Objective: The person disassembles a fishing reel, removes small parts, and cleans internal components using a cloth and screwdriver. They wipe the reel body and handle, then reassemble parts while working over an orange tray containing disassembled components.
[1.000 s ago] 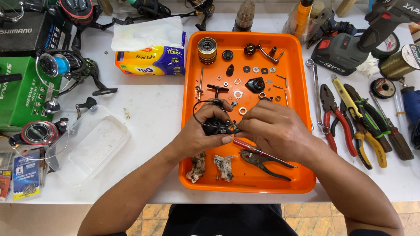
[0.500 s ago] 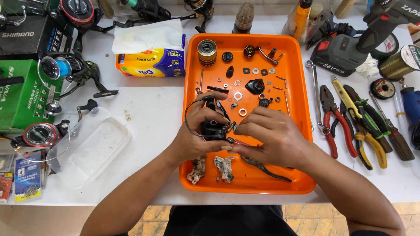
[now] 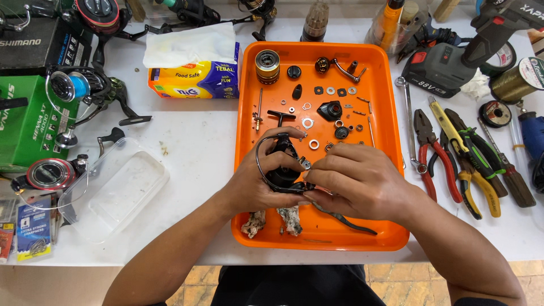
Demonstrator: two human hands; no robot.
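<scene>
Hands: left hand [image 3: 258,184] and right hand [image 3: 360,181] meet over the orange plastic tray [image 3: 385,127], low in its middle.
Left grip: clamped around the black fishing-reel body with wire bail [image 3: 281,170].
Right grip: fingers pinched together against the reel body's right side.
Nearby: two crumpled dirty rags [image 3: 275,221] just below; small washers [image 3: 313,144] above.
Tabletop: red-handled pliers [image 3: 428,150] lie right of the tray.

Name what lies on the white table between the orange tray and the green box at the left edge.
In the head view, a clear plastic lid lies on the table between tray and green box, with a fishing reel further back.
</scene>
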